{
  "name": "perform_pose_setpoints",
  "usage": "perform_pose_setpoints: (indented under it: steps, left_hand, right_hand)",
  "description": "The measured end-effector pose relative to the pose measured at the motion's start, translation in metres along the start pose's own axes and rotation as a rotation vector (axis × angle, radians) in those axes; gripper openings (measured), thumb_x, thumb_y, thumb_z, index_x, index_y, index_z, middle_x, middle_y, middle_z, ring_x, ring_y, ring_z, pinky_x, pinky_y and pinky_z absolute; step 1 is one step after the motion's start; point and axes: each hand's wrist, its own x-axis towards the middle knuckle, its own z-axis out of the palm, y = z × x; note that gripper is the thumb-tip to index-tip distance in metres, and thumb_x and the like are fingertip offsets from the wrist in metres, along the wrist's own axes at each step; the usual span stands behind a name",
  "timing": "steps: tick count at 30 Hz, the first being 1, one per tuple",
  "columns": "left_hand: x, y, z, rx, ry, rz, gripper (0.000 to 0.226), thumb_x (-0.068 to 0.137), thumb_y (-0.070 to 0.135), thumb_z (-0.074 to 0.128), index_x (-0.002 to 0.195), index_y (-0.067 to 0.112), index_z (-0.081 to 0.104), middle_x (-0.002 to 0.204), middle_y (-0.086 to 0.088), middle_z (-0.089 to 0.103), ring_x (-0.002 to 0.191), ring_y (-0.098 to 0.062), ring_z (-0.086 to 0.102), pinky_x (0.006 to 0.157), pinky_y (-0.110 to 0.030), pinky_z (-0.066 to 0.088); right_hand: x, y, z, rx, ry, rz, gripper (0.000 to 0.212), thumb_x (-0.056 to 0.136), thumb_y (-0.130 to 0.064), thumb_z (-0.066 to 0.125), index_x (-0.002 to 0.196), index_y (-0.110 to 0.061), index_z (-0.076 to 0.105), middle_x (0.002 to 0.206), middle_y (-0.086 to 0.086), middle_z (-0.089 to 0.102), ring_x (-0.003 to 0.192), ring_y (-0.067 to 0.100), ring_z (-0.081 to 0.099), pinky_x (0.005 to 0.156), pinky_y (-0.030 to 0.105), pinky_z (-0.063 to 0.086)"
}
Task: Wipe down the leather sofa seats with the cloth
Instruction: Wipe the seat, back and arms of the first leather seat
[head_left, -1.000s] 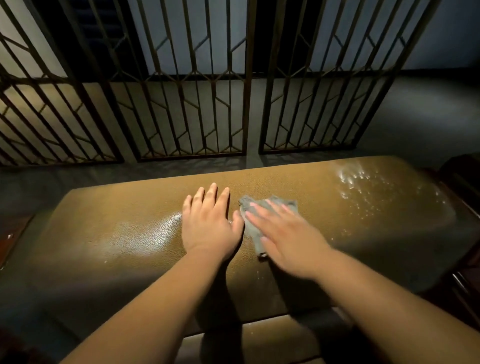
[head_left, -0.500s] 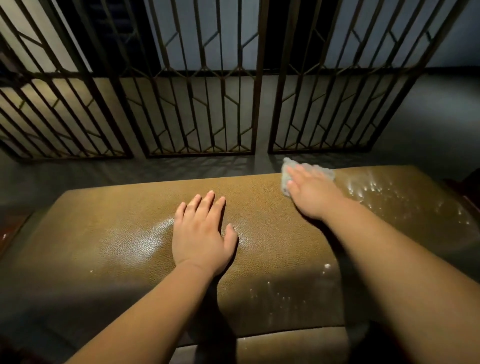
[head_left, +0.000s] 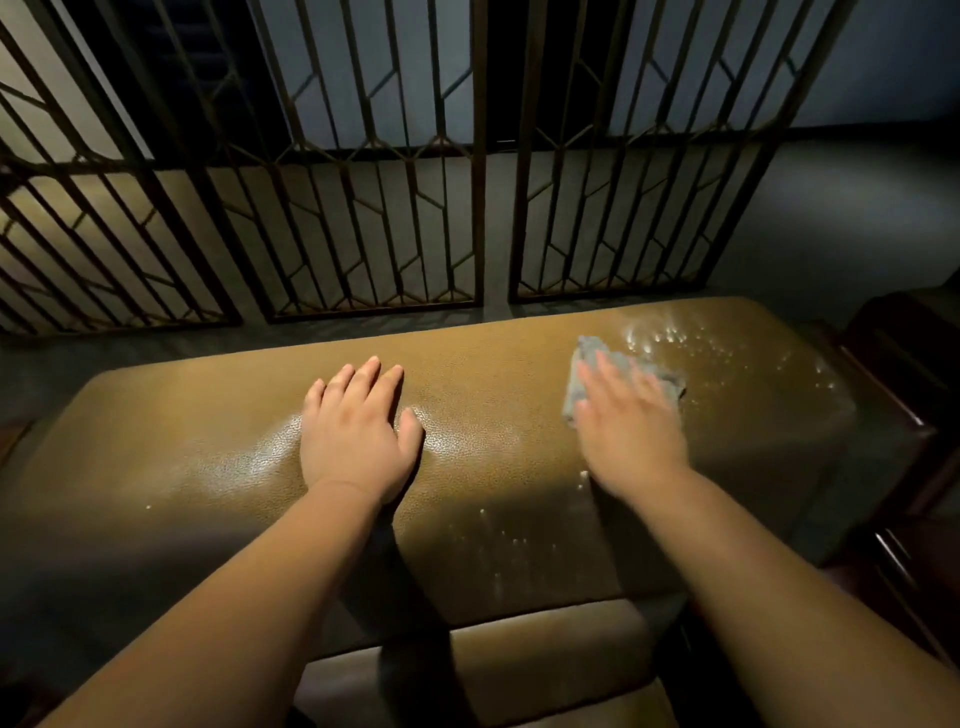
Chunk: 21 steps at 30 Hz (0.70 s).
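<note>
right hand (head_left: 631, 431) lies flat, fingers straight, pressing the grey cloth (head_left: 618, 376) onto the leather sofa seat (head_left: 493, 415), near its back right, beside unwiped droplets (head_left: 691, 338). left hand (head_left: 356, 431), open and empty at seat centre, likely braces the lean. no brand, label or writing visible.

dim room, dark metal grilles (head_left: 374, 208) on a grey floor (head_left: 831, 208), pale wall beyond.
</note>
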Motion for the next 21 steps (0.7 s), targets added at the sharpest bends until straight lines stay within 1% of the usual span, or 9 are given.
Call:
perform_pose_setpoints:
  steps: [3, 5, 6, 8, 11, 13, 16, 18, 21]
  left_hand:
    - [-0.002, 0.007, -0.011, 0.037, -0.111, -0.032, 0.061, 0.103, 0.052, 0.037, 0.159, 0.031, 0.043, 0.168, 0.0, 0.038, 0.155, -0.027, 0.032, 0.127, -0.052, 0.022]
    - [0.001, 0.015, -0.02, 0.053, -0.179, -0.03, 0.058, 0.103, 0.048, 0.04, 0.158, 0.029, 0.043, 0.164, -0.004, 0.043, 0.15, -0.03, 0.037, 0.123, -0.051, 0.03]
    - [0.005, 0.022, -0.024, 0.034, -0.187, -0.009, 0.056, 0.101, 0.046, 0.042, 0.153, 0.027, 0.048, 0.156, -0.005, 0.05, 0.144, -0.03, 0.044, 0.119, -0.05, 0.038]
    - [0.017, 0.049, -0.028, -0.073, -0.171, 0.035, 0.054, 0.098, 0.048, 0.045, 0.145, 0.025, 0.056, 0.146, -0.004, 0.059, 0.137, -0.027, 0.051, 0.113, -0.047, 0.045]
    - [0.026, 0.106, -0.016, -0.172, -0.165, 0.073, 0.061, 0.101, 0.055, 0.039, 0.154, 0.027, 0.049, 0.162, -0.004, 0.045, 0.152, -0.026, 0.037, 0.126, -0.049, 0.029]
    - [0.023, 0.13, 0.003, -0.125, -0.15, 0.068, 0.068, 0.099, 0.062, 0.03, 0.16, 0.032, 0.04, 0.17, -0.002, 0.033, 0.158, -0.026, 0.025, 0.131, -0.05, 0.015]
    - [0.02, 0.133, 0.022, -0.068, -0.046, 0.054, 0.073, 0.093, 0.063, 0.028, 0.157, 0.033, 0.046, 0.167, -0.002, 0.039, 0.156, -0.027, 0.029, 0.129, -0.05, 0.017]
    - [0.023, 0.129, 0.028, -0.061, -0.021, 0.068, 0.072, 0.093, 0.062, 0.03, 0.155, 0.031, 0.049, 0.166, -0.002, 0.042, 0.155, -0.027, 0.032, 0.129, -0.05, 0.018]
    - [0.023, 0.13, 0.031, -0.049, -0.019, 0.07, 0.073, 0.093, 0.062, 0.029, 0.156, 0.031, 0.048, 0.166, -0.001, 0.041, 0.155, -0.026, 0.031, 0.13, -0.048, 0.015]
  right_hand:
    - [-0.039, -0.037, 0.017, 0.0, -0.035, -0.32, 0.064, 0.102, -0.039, 0.02, 0.165, -0.03, 0.013, 0.174, -0.001, 0.013, 0.158, 0.031, 0.014, 0.128, 0.052, 0.015]
    - [-0.045, -0.025, 0.01, 0.009, -0.081, -0.521, 0.062, 0.106, -0.041, 0.027, 0.165, -0.033, 0.011, 0.175, -0.005, 0.008, 0.16, 0.025, 0.006, 0.13, 0.049, 0.006]
    - [-0.038, -0.007, 0.005, -0.016, -0.065, -0.516, 0.06, 0.107, -0.041, 0.026, 0.165, -0.033, 0.011, 0.174, -0.006, 0.009, 0.16, 0.023, 0.007, 0.13, 0.047, 0.004]
    - [-0.017, 0.04, -0.003, -0.025, -0.012, -0.276, 0.058, 0.108, -0.039, 0.02, 0.165, -0.032, 0.013, 0.173, -0.005, 0.015, 0.159, 0.024, 0.014, 0.128, 0.043, 0.005]
    - [-0.002, 0.086, -0.01, 0.132, 0.014, 0.13, 0.058, 0.108, -0.039, 0.017, 0.165, -0.031, 0.018, 0.173, -0.003, 0.016, 0.16, 0.026, 0.012, 0.129, 0.043, 0.003]
    - [-0.007, 0.064, -0.002, 0.075, 0.005, 0.082, 0.059, 0.108, -0.039, 0.016, 0.166, -0.031, 0.014, 0.174, -0.003, 0.011, 0.16, 0.029, 0.009, 0.13, 0.046, 0.001]
    - [-0.031, 0.034, 0.011, 0.036, -0.002, -0.304, 0.063, 0.102, -0.04, 0.026, 0.165, -0.031, 0.02, 0.172, -0.003, 0.02, 0.158, 0.027, 0.016, 0.128, 0.048, 0.009]
    - [-0.023, 0.059, 0.007, 0.048, -0.033, -0.417, 0.063, 0.101, -0.04, 0.031, 0.163, -0.031, 0.027, 0.171, -0.003, 0.026, 0.157, 0.023, 0.021, 0.128, 0.046, 0.012]
    - [0.013, 0.116, -0.007, 0.047, -0.03, -0.061, 0.058, 0.106, -0.039, 0.026, 0.164, -0.033, 0.023, 0.172, -0.001, 0.023, 0.158, 0.026, 0.02, 0.13, 0.044, 0.013]
